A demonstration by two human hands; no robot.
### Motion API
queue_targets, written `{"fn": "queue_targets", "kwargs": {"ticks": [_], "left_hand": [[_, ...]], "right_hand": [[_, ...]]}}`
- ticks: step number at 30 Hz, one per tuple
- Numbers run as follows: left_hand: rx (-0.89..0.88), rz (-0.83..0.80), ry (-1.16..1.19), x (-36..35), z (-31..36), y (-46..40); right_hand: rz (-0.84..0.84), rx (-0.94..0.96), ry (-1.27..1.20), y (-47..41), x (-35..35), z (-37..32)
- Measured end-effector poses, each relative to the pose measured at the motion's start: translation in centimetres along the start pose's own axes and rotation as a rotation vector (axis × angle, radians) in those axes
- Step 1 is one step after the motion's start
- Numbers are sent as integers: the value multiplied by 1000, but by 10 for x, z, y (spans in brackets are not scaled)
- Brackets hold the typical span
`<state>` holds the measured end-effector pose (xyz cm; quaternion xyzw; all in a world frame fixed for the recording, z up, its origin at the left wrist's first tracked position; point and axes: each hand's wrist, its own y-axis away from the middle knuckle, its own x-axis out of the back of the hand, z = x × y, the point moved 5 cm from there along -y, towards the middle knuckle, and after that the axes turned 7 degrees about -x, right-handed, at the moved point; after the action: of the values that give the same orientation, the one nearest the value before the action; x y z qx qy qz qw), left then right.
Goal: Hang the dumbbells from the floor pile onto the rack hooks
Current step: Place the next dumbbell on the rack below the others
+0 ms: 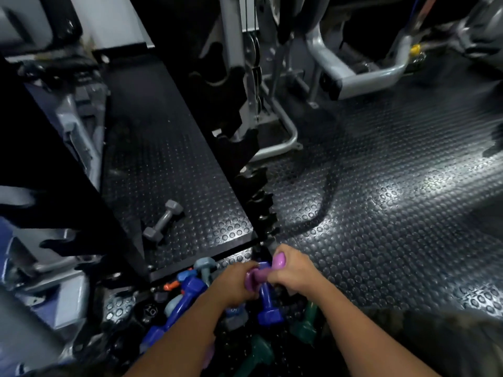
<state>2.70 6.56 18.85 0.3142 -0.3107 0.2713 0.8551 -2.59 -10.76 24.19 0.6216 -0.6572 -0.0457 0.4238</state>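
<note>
The black rubber floor (381,227), studded with raised round dots, carries everything here. A small grey hex-ended dumbbell (163,220) lies alone on it, tilted diagonally, well apart from the rest. Nearer, a pile of dumbbells rests on the floor: long blue hex-ended ones (187,297), a pale grey-blue one (206,265), dark green ones (306,323), and a black one (151,311) marked with a number. The grey tubular base of a weight machine (288,142) also stands on the floor.
</note>
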Motion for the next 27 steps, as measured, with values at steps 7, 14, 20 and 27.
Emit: {"fn": "queue_targets", "kwargs": {"ticks": [7,14,20,27], "left_hand": [[-8,180,-130,71,48,52],[-29,440,-12,137,116,99],[-66,599,225,175,147,127],[-245,813,591,214,164,130]], "right_hand": [[184,132,-113,78,34,-44],[645,174,-318,128,66,-46],[694,321,-316,160,107,-93],[724,493,-436,182,161,-163]]}}
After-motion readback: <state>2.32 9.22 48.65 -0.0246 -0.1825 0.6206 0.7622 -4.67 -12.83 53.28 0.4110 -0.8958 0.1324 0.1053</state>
